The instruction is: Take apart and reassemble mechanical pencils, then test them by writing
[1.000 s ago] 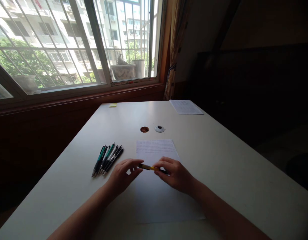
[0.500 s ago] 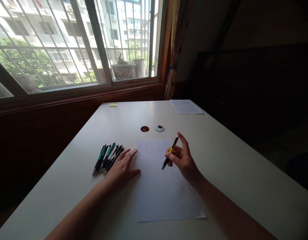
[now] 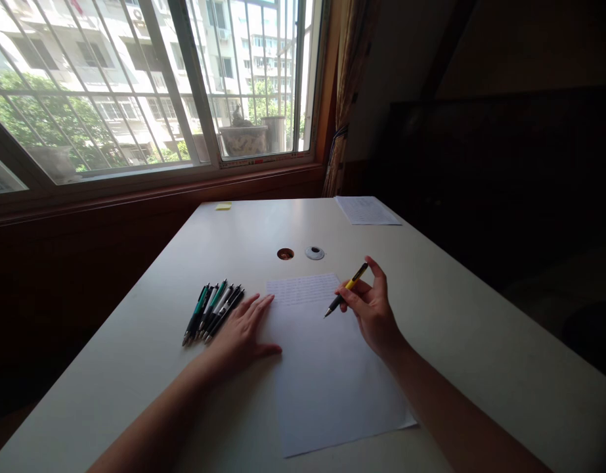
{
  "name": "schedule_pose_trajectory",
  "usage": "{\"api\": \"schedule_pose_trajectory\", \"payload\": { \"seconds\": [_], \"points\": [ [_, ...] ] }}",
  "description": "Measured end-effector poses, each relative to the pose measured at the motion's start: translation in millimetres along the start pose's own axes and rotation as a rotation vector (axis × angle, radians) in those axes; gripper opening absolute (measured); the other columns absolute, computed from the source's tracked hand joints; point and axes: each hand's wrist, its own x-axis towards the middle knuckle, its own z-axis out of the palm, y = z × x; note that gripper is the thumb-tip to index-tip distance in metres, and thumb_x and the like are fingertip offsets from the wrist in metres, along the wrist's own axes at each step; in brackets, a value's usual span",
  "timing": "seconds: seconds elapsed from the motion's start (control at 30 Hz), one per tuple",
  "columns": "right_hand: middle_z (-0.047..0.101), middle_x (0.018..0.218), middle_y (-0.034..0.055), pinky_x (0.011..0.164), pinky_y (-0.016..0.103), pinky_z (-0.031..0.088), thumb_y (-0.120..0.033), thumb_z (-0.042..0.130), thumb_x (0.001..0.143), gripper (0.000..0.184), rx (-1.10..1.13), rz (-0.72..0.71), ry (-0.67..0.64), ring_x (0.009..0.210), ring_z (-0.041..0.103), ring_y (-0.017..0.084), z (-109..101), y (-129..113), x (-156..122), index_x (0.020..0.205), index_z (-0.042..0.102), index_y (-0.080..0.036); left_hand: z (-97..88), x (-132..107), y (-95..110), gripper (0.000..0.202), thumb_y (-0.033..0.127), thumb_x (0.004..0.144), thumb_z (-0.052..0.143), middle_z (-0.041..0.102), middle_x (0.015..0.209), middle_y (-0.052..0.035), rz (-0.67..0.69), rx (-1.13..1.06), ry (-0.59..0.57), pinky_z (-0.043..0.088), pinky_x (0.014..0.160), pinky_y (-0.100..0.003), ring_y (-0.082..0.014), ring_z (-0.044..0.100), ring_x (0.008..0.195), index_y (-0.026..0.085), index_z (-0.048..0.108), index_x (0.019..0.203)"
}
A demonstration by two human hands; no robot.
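Observation:
My right hand (image 3: 373,310) grips a yellow and black pen (image 3: 346,290) in a writing hold, its tip just above a white sheet of paper (image 3: 327,368) with faint lines of writing at its top. My left hand (image 3: 242,332) lies flat with fingers stretched out, pressing on the sheet's left edge. Just left of that hand, a row of several pens (image 3: 212,313) in green, white and black lies on the white table (image 3: 455,328).
A brown cable hole (image 3: 285,253) and its round cap (image 3: 314,252) lie beyond the sheet. A second written sheet (image 3: 366,210) rests at the far right corner, a yellow sticky note (image 3: 223,205) at the far left edge. A barred window (image 3: 135,85) rises behind.
Both hands held the pen a second ago; the left hand let go and came down flat on the paper. The right hand carried the pen up right, and the sheet turned slightly.

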Motion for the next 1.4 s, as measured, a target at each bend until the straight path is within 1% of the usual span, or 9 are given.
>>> {"api": "schedule_pose_trajectory", "payload": {
  "seconds": [0.2,0.43,0.6,0.8,0.97,1.1,1.2,1.3,1.4],
  "points": [
    [0.066,0.085,-0.0015,0.064,0.029,0.051,-0.029,0.073,0.081,0.074,0.004,-0.001,0.007,0.069,0.06,0.015,-3.7,4.7,3.3,0.141,0.031,-0.035,0.7,0.9,-5.8,0.096,0.061,0.079,0.068,0.04,0.151,-0.0128,-0.018,-0.013,-0.013,0.032,0.115,-0.05,-0.0325,0.028,0.143,0.022,0.02,0.154],
    [0.067,0.089,-0.002,0.068,0.031,0.052,-0.03,0.072,0.082,0.084,-0.011,-0.008,0.047,0.072,0.061,0.016,-2.7,3.5,3.7,0.148,0.02,-0.038,-1.8,1.4,-3.3,0.096,0.061,0.079,0.068,0.041,0.15,-0.0132,-0.003,-0.01,-0.032,0.032,0.114,-0.052,-0.0336,0.029,0.142,0.022,0.021,0.153],
    [0.067,0.087,-0.0019,0.067,0.029,0.051,-0.029,0.074,0.081,0.077,-0.001,-0.005,0.039,0.078,0.062,0.017,-5.1,8.5,5.5,0.143,0.029,-0.035,-4.1,-0.1,0.3,0.092,0.061,0.083,0.064,0.04,0.15,-0.0118,0.008,0.003,-0.042,0.032,0.114,-0.052,-0.0336,0.028,0.142,0.023,0.019,0.154],
    [0.066,0.091,-0.0018,0.07,0.03,0.053,-0.028,0.073,0.082,0.087,0.029,0.008,0.041,0.085,0.062,0.017,-4.7,10.6,5.1,0.149,0.019,-0.037,-2.4,-0.8,0.5,0.085,0.057,0.087,0.06,0.038,0.152,-0.0096,-0.003,0.012,-0.038,0.032,0.115,-0.051,-0.0318,0.028,0.142,0.023,0.019,0.154],
    [0.066,0.092,-0.0017,0.071,0.03,0.054,-0.029,0.073,0.082,0.09,0.029,0.025,0.047,0.088,0.062,0.018,-4.1,9.7,5.1,0.15,0.015,-0.038,4.3,-0.3,-5.3,0.075,0.051,0.091,0.057,0.045,0.148,-0.0098,0.017,0.008,0.026,0.035,0.113,-0.052,-0.0314,0.033,0.14,0.024,0.024,0.152],
    [0.065,0.091,-0.002,0.07,0.029,0.053,-0.03,0.075,0.08,0.078,0.032,0.029,0.044,0.081,0.062,0.016,-4.2,10.1,5.6,0.143,0.031,-0.036,7.2,1.8,-8.4,0.066,0.046,0.093,0.055,0.049,0.144,-0.0098,0.029,0.005,0.062,0.037,0.111,-0.051,-0.0305,0.037,0.138,0.022,0.03,0.15],
    [0.062,0.088,-0.0029,0.069,0.029,0.052,-0.031,0.077,0.078,0.051,0.016,0.03,-0.002,0.068,0.059,0.012,-4.7,12.7,5.5,0.123,0.053,-0.03,7.2,4.0,-8.3,0.066,0.046,0.093,0.055,0.048,0.145,-0.01,0.031,0.014,0.054,0.038,0.111,-0.051,-0.031,0.037,0.137,0.021,0.03,0.149],
    [0.059,0.083,-0.0017,0.068,0.028,0.051,-0.034,0.073,0.081,0.021,-0.066,0.04,-0.089,0.066,0.058,0.012,-3.9,15.2,4.1,0.098,0.065,-0.023,6.9,6.3,-6.1,0.069,0.049,0.091,0.058,0.048,0.145,-0.0104,0.029,0.026,0.052,0.037,0.111,-0.052,-0.0316,0.037,0.137,0.021,0.03,0.149],
    [0.063,0.085,0.0025,0.074,0.032,0.054,-0.039,0.063,0.088,0.02,-0.161,0.057,-0.188,0.074,0.062,0.016,1.5,12.4,2.7,0.088,0.07,-0.02,8.7,8.8,-1.9,0.073,0.051,0.089,0.061,0.052,0.142,-0.0103,0.015,0.024,0.049,0.037,0.11,-0.052,-0.0323,0.038,0.136,0.021,0.031,0.148]
  ]
}}
